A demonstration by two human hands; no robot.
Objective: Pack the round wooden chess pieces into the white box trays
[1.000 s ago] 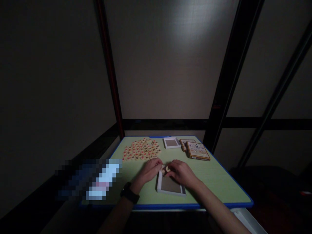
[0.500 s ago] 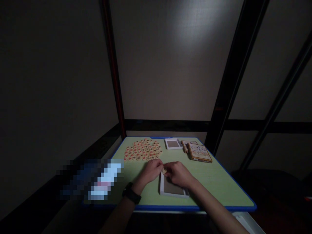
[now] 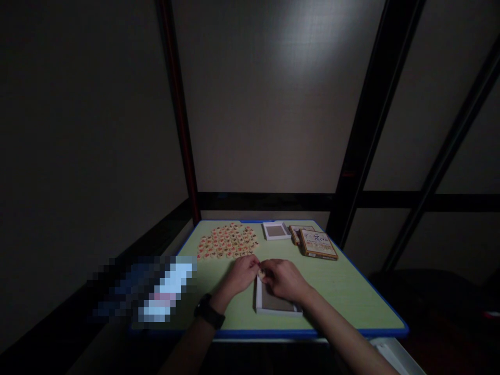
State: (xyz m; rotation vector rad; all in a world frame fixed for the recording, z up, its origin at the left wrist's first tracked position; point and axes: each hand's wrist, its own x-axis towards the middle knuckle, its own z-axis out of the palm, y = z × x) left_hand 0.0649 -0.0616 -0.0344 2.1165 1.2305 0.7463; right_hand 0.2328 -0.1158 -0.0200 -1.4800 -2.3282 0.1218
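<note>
My right hand (image 3: 285,279) is closed on a round wooden piece (image 3: 261,273) at the far left corner of a shallow white-rimmed box (image 3: 277,300) with a grey-brown inside. My left hand (image 3: 244,272), with a dark watch on the wrist, meets the right fingertips at that corner. Its fingers are pinched together, and what they hold, if anything, is too small to make out. Beyond the left hand lie several round pieces (image 3: 228,241) with red or dark characters, spread flat in a cluster.
A second shallow white box (image 3: 276,231) stands at the table's far side. Two patterned boxes (image 3: 318,244) overlap to its right. The green table (image 3: 351,302) has a blue edge. A blurred, bright patch (image 3: 167,291) shows at the left.
The view has shifted very slightly. Both hands stay at the box corner, with the round piece still in the right fingers.
</note>
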